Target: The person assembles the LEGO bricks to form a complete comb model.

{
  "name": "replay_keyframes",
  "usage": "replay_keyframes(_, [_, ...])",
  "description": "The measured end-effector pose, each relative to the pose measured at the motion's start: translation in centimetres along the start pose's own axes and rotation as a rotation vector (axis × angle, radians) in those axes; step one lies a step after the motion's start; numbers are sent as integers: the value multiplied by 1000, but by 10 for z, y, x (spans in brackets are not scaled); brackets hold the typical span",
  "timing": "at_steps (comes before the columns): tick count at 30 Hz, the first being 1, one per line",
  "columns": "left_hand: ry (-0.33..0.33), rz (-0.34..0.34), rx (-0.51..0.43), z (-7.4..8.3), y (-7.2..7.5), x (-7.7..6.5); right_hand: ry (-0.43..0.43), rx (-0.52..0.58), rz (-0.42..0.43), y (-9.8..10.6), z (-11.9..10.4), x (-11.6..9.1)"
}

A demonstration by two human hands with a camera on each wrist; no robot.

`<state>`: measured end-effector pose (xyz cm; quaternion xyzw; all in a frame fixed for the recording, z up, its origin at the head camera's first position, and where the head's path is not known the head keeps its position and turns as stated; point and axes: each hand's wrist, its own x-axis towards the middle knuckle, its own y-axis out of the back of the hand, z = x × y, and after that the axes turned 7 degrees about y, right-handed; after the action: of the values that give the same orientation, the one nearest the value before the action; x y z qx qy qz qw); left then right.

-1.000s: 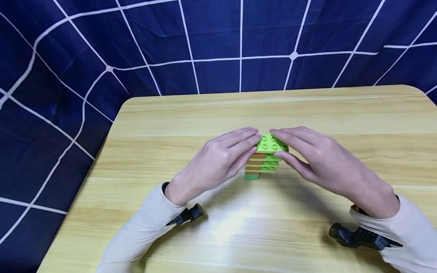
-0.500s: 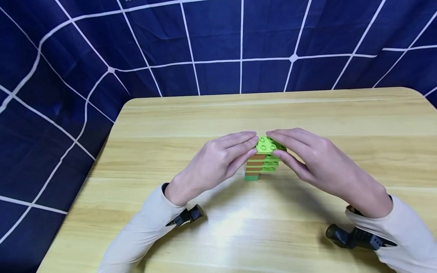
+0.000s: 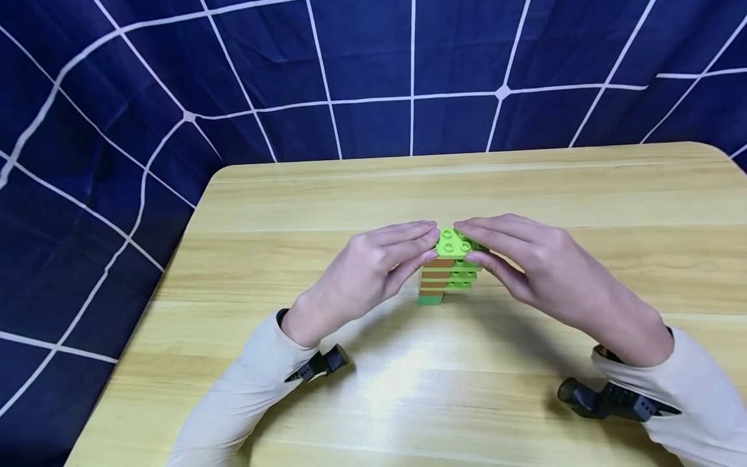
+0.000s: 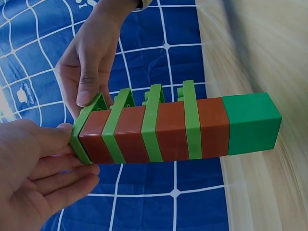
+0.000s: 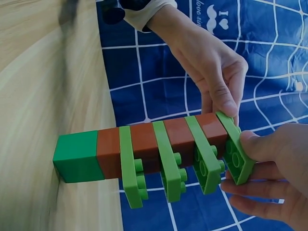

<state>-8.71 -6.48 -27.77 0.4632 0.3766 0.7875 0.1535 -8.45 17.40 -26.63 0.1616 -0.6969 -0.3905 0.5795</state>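
Observation:
A tower of toy building bricks stands upright on the table, with a dark green brick [image 4: 252, 123] at its foot. Above that, brown bricks [image 3: 438, 275] alternate with light green plates [image 5: 171, 168] that stick out to the right side. My left hand [image 3: 373, 266] grips the left end of the topmost light green plate [image 3: 448, 245], thumb in front and fingers behind. At the other end, my right hand [image 3: 543, 263] pinches the same plate between thumb and fingers. In both wrist views this plate lies against the uppermost brown brick. Fingertips hide parts of its edges.
The wooden table [image 3: 292, 207] extends around the tower. A dark blue cloth with white lines [image 3: 373, 71] hangs behind the table and along its left side. Black wrist cameras [image 3: 321, 364] sit below both sleeves, low over the tabletop.
My right hand has shifted slightly left along with the right end of the top plate, mostly in the first half second. My left hand has stayed nearly in place.

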Motion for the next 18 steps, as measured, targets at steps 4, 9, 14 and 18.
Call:
replay_keyframes(4, [-2, -1, -4, 0, 0, 0, -8, -6, -3, 1, 0, -1])
replay_keyframes(9, [-10, -8, 5, 0, 0, 1, -4, -21, 11, 0, -1, -1])
replay_keyframes(14, [-27, -10, 37, -1, 0, 3, 7, -45, 20, -2, -2, 0])
replay_keyframes(18, [-25, -8, 30, -2, 0, 4, -11, -50, 20, -4, -2, -1])
